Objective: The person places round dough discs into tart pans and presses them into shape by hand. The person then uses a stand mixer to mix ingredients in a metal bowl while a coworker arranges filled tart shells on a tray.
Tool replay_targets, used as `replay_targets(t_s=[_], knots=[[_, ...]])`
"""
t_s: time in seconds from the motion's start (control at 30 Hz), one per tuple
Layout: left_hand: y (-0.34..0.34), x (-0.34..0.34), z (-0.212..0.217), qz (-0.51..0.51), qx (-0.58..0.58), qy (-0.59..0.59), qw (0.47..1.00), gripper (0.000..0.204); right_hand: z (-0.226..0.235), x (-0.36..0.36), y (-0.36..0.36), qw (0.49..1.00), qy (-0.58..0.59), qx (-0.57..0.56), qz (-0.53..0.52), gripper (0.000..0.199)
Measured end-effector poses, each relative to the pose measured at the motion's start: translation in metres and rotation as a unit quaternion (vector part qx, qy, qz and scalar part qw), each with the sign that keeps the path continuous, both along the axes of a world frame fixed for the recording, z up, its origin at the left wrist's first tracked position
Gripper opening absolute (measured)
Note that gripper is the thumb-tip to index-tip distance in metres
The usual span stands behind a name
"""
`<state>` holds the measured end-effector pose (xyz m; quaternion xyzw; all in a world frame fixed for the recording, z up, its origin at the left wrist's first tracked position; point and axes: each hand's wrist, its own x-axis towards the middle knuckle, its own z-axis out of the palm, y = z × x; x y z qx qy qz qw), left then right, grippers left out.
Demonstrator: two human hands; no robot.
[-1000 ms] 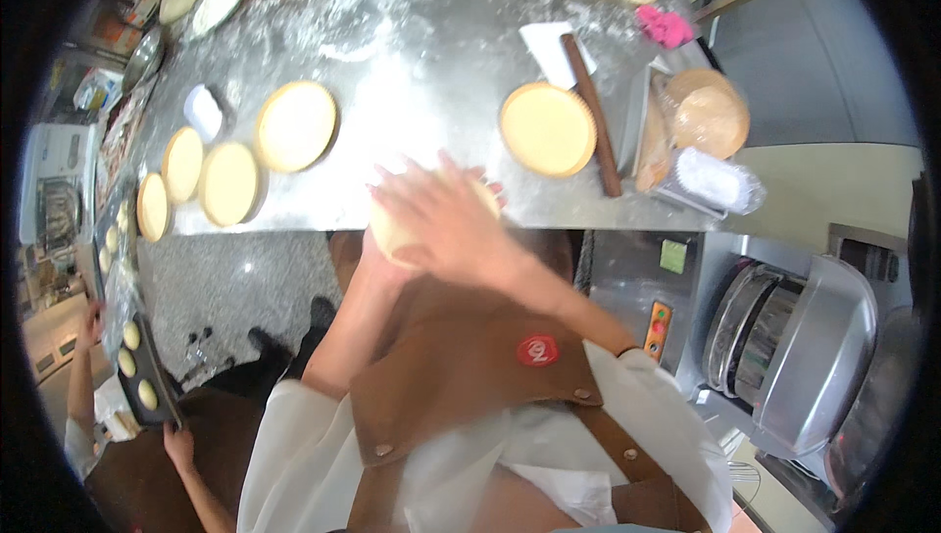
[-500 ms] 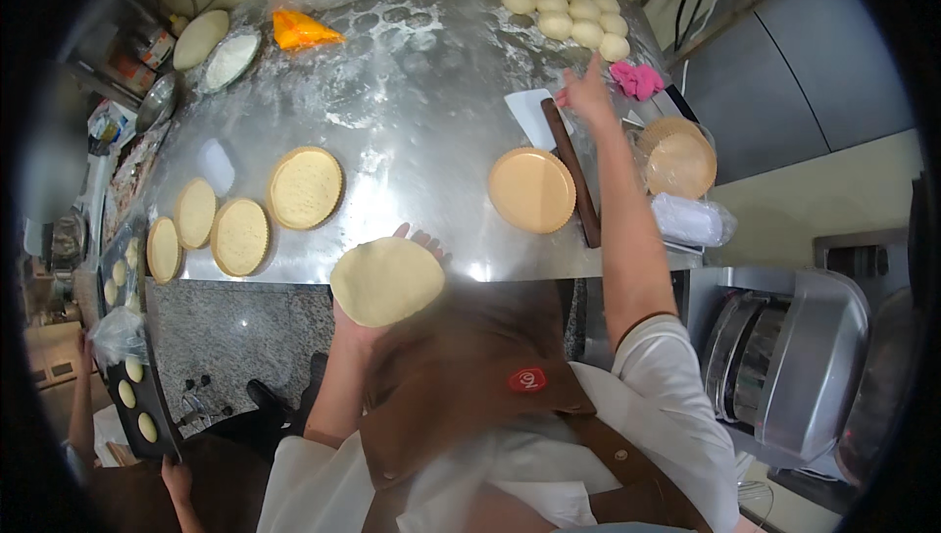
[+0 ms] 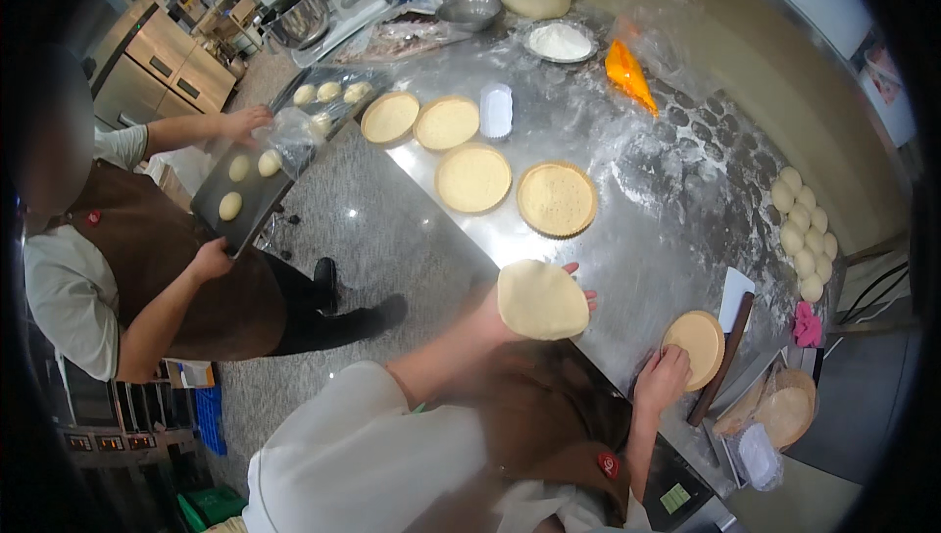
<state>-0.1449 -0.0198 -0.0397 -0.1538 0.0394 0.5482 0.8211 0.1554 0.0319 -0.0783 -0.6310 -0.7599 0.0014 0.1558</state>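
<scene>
- The dough [image 3: 541,300] was pale, flat, roundish (edge slightly uneven), and lay on the left hand [image 3: 493,321].
- Left fingers showed beyond it, apart.
- Right hand [image 3: 663,376] touched the tan pan [image 3: 702,345]; whether its fingers clamped could not be told.

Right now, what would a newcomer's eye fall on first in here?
Probably the bright orange bag, lying toward the back of the steel table. Closer in, a flat round of dough rests on the person's open left hand, and the right hand touches a shallow round mould. Far left, a co-worker holds a dark tray of dough balls.
</scene>
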Motion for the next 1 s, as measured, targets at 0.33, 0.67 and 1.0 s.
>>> replay_targets(t_s=[0.33, 0.67, 1.0], knots=[[-0.006, -0.001, 0.017, 0.036, 0.017, -0.046, 0.998, 0.054, 0.001, -0.084, -0.006, 0.982, 0.029, 0.004, 0.185, 0.017], [-0.019, -0.003, 0.022, 0.057, 0.062, 0.075, 0.994, 0.055, 0.064, -0.097, 0.073, 0.913, 0.307, -0.185, 0.192, 0.079], [0.009, 0.018, 0.037, 0.037, 0.100, 0.114, 0.988, 0.060, 0.109, -0.009, 0.201, 0.879, 0.466, -0.068, 0.081, 0.075]])
